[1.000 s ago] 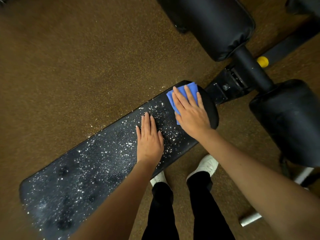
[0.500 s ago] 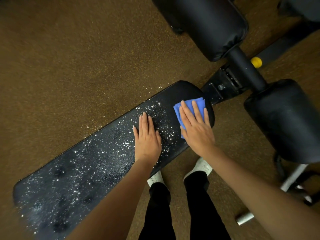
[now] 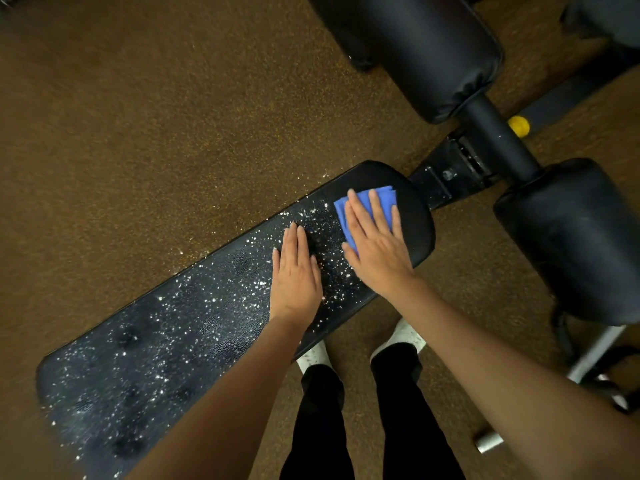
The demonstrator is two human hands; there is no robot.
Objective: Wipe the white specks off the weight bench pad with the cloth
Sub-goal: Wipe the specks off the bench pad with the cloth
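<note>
**Cloth pressed flat at the clean end of the bench pad**

One blue cloth (image 3: 363,206), folded, lies near the pad's (image 3: 415,223) rounded right end, under the right hand (image 3: 375,247). That hand's grip is flat and open, palm down on the cloth, not pinching it. The cloth looks soft, light and limp; it is probably best driven by palm pressure. The left hand (image 3: 294,275), one of two, rests open on the pad among countless white specks (image 3: 194,306). Beyond stand two padded rollers (image 3: 433,53).
</note>
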